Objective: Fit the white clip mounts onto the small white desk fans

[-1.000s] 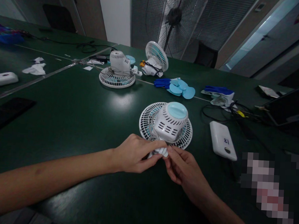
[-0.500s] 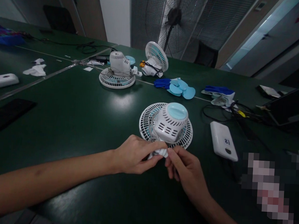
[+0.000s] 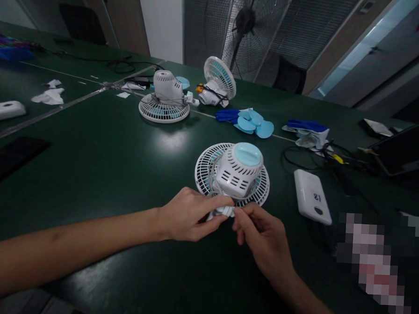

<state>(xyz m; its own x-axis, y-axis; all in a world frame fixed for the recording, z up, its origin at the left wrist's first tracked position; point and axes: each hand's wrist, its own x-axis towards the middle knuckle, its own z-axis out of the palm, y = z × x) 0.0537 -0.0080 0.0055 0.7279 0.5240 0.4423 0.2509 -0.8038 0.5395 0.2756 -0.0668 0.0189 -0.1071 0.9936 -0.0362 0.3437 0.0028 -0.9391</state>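
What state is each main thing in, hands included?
Left hand: pinching white piece
Right hand: fingertips at its end
Nearest fan: grille down
Left fan: grille down
Corded fan: grille raised, tilted
Pale blue fan blade: loose
Gloves at right: crumpled
White oblong object: lying flat

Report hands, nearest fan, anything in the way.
Left hand pinches white piece; right hand closed at its end. Nearest fan grille-down, just beyond. White device right of it, apart.

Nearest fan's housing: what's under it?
The white grille spreads out below the housing, with pale blue showing through its slots. The housing covers the grille's middle, so what lies there can't be seen.
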